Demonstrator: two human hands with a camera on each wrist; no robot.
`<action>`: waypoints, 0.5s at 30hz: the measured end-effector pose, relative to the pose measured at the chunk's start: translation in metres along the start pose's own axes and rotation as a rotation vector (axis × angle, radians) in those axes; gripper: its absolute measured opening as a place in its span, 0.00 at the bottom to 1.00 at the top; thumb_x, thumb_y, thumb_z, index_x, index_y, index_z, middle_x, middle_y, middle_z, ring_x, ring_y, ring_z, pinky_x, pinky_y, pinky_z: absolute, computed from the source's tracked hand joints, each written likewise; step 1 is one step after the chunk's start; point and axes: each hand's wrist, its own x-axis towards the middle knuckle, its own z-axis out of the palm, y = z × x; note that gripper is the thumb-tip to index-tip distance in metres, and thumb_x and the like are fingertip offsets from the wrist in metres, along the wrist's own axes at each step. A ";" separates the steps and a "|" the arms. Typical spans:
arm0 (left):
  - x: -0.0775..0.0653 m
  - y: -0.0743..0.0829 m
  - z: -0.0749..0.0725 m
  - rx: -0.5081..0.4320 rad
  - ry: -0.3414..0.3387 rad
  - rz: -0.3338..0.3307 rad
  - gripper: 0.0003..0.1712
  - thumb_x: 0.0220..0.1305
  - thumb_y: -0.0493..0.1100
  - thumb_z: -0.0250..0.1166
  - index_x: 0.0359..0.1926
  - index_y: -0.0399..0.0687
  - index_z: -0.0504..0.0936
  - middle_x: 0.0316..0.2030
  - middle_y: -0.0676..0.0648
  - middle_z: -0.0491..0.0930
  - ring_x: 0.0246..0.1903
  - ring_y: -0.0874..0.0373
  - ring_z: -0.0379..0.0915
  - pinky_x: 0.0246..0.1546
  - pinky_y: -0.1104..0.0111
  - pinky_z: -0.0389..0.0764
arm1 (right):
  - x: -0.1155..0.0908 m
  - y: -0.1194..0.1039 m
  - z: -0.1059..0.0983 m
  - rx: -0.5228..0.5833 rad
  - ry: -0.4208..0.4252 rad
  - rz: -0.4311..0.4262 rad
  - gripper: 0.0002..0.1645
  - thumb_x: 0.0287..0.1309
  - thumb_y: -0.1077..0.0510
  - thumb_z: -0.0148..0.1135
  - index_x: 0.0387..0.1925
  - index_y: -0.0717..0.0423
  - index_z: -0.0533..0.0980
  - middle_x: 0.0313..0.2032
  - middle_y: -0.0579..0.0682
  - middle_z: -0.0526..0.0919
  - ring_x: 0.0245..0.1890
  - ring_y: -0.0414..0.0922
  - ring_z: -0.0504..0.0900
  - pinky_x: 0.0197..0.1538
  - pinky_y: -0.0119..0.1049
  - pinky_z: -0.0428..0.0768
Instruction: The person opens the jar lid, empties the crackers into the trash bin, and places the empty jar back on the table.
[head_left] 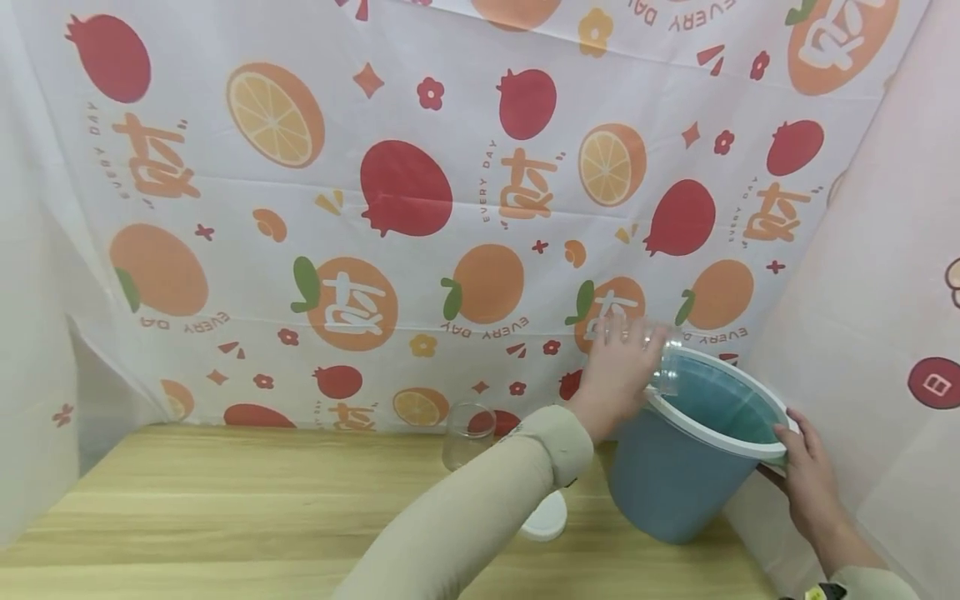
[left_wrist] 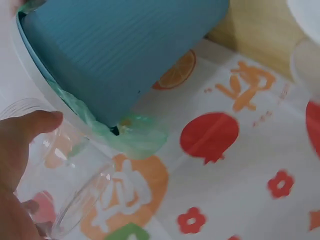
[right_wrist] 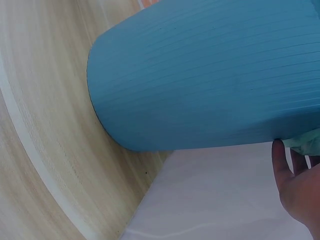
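A blue trash bin [head_left: 675, 492] with a white rim [head_left: 720, 435] and a green plastic liner [head_left: 720, 400] stands on the right of the wooden table. My left hand [head_left: 618, 371] grips a clear plastic jar [head_left: 666, 371], held sideways over the near-left part of the rim. In the left wrist view, the jar's round edge [left_wrist: 82, 200] shows below the thumb [left_wrist: 45, 122]. My right hand [head_left: 810, 475] holds the bin's rim on the right side. The right wrist view shows its fingers [right_wrist: 282, 162] at the liner's overhang [right_wrist: 306, 142] beside the bin wall.
Another clear jar [head_left: 468, 433] stands at the table's back edge, partly behind my left forearm. A white round lid [head_left: 546, 517] lies on the wooden table [head_left: 225, 508] left of the bin. Fruit-print cloth [head_left: 420, 275] hangs behind, and a pale cloth [head_left: 870, 333] hangs at the right.
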 end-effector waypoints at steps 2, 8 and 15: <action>-0.006 -0.006 0.003 -0.067 0.009 -0.039 0.48 0.58 0.61 0.71 0.73 0.57 0.58 0.69 0.50 0.69 0.72 0.47 0.62 0.76 0.52 0.62 | 0.001 0.002 0.000 0.028 -0.007 -0.022 0.42 0.78 0.40 0.41 0.82 0.44 0.38 0.61 0.39 0.65 0.44 0.19 0.70 0.40 0.14 0.74; -0.027 -0.021 0.004 -0.248 0.024 -0.118 0.57 0.49 0.64 0.77 0.74 0.52 0.59 0.66 0.50 0.71 0.68 0.53 0.66 0.75 0.57 0.64 | 0.003 0.007 -0.003 0.010 -0.022 -0.051 0.42 0.78 0.39 0.41 0.82 0.42 0.38 0.55 0.30 0.65 0.44 0.20 0.69 0.40 0.15 0.74; -0.059 -0.034 0.006 -0.429 0.042 -0.174 0.59 0.43 0.64 0.81 0.71 0.49 0.60 0.63 0.48 0.72 0.62 0.54 0.71 0.66 0.65 0.75 | 0.006 0.008 -0.007 0.039 -0.035 -0.061 0.41 0.78 0.41 0.42 0.82 0.39 0.39 0.54 0.29 0.65 0.43 0.20 0.69 0.39 0.14 0.73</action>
